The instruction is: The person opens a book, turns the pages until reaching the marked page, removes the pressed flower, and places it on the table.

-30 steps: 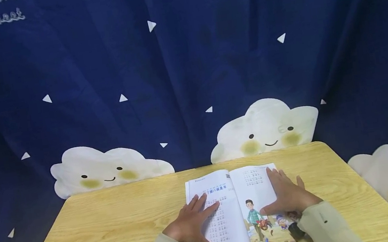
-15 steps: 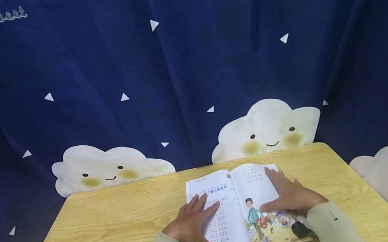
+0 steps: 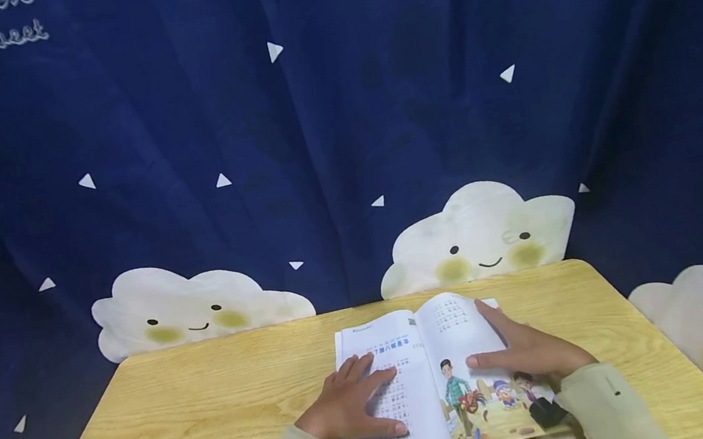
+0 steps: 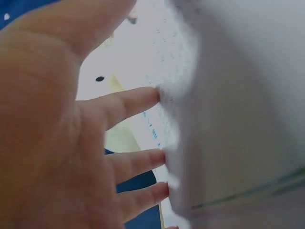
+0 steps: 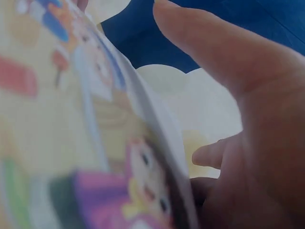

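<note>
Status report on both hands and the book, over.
Left hand, fingers spread, touching left page. Right hand at outer edge of right page. Book open on table, right page bowed upward. In the way: hands partly cover the pages.

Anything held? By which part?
No clear hold. The left hand rests spread fingers on the left page of the open book. The right hand is at the right page's outer edge; pinching can't be told.
</note>
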Motion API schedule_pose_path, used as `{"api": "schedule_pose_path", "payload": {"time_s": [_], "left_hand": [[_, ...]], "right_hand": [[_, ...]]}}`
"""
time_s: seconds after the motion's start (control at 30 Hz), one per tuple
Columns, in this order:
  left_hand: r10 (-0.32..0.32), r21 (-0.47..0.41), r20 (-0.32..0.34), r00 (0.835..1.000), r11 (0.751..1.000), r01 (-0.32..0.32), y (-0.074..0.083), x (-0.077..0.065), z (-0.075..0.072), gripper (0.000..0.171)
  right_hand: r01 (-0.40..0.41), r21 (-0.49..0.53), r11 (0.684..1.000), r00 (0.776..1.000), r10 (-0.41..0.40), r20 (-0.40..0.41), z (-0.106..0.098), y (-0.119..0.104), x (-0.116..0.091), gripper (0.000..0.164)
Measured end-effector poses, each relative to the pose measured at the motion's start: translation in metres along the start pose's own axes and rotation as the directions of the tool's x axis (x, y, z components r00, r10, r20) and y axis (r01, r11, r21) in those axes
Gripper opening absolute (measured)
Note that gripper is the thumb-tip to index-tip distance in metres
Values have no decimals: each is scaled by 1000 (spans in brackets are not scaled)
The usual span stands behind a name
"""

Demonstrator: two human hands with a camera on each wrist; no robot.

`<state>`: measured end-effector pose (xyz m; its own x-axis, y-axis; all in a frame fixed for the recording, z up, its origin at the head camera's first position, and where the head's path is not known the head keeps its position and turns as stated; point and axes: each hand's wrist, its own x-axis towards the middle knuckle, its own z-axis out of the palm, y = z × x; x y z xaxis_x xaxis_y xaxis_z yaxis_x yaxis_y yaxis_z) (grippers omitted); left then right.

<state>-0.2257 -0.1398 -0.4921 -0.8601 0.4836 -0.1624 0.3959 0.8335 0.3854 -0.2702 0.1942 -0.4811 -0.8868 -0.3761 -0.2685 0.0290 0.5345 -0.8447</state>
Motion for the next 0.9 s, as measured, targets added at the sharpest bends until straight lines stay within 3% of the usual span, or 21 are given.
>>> {"api": "schedule_pose_path", "payload": {"time_s": [0.13,0.23,0.43,0.9], "left_hand": [[12,52,-77,997,999,-8,2,2,6,92],[16,79,-99,995,997,-8,4,2,7,92],[10,98,-100,995,995,0,6,4,8,92],[9,114,-109,994,993,3,5,4,11,92]], "right_hand": [[27,95,995,998,-31,50,-2,-1,-1,104],[40,66,997,999,-42,33,-4,-2,-3,101],[48,2,999,998,-48,-41,-13,-3,-7,95],[218,-29,975,969,-220,-114,-30,0,-13,67]]}}
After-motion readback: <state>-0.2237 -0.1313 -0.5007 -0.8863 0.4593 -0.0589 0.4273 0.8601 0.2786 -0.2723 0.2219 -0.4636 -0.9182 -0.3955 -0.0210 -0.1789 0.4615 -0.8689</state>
